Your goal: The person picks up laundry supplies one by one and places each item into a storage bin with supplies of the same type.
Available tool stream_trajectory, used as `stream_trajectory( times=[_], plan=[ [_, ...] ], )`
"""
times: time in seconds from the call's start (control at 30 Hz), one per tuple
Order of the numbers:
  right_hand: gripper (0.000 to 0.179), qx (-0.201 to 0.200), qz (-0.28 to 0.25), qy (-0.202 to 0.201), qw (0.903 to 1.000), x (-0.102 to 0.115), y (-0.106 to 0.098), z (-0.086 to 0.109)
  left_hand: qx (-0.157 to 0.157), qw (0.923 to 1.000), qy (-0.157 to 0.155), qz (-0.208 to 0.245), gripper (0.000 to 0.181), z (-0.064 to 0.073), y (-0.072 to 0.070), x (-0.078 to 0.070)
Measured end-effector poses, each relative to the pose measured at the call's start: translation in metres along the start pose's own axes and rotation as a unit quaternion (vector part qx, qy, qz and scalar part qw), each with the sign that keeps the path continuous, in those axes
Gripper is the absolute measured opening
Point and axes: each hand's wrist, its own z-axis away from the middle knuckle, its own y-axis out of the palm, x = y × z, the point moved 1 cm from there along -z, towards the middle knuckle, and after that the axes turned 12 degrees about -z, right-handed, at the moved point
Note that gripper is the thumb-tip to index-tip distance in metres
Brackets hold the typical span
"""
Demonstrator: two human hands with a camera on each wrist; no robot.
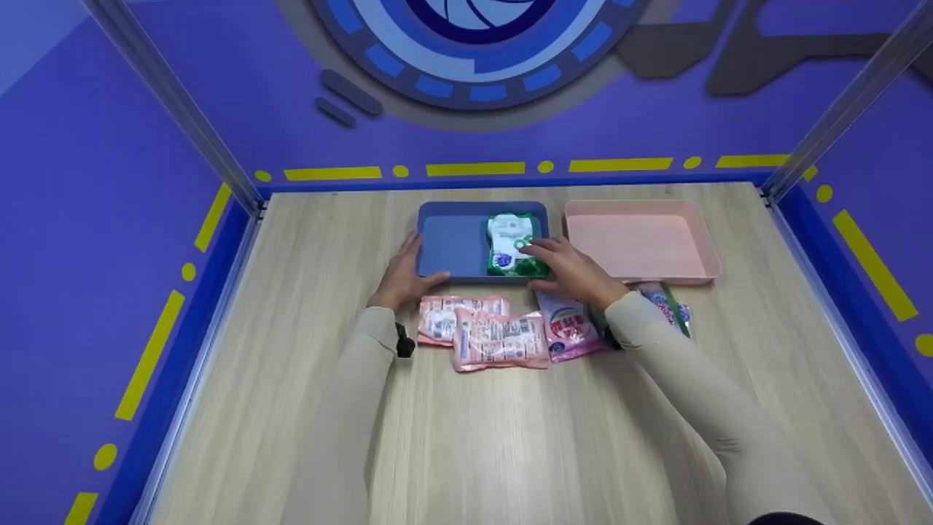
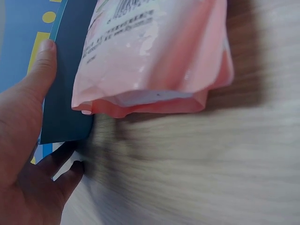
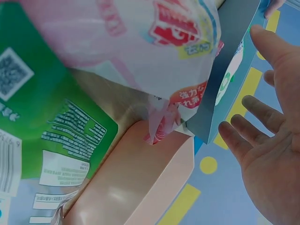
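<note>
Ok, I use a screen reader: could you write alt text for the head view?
A green packet lies in a blue tray under the right hand, while the left hand rests on the tray's near left corner. A pink tray sits to the right, with pink packets lying on the wooden table in front.

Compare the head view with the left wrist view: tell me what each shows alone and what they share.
Only the head view shows the pink tray, the green packet in the blue tray, and the right hand by that packet. Only the left wrist view shows the pink packet's sealed bottom edge close up. Both show the left hand at the blue tray's corner.
</note>
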Motion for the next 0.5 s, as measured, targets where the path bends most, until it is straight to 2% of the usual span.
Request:
stream_trajectory(
  times=[0.27, 0.5],
  plan=[
    [0.069, 0.009, 0.001, -0.003, 1.0000, 0.002, 0.001, 0.006, 0.000, 0.9999, -0.012, 0.002, 0.105, 0.000, 0.001, 0.000],
    [0.069, 0.002, 0.005, -0.020, 0.9998, 0.003, 0.005, 0.012, 0.000, 1.0000, -0.009, 0.000, 0.106, -0.001, 0.001, 0.000]
  ],
)
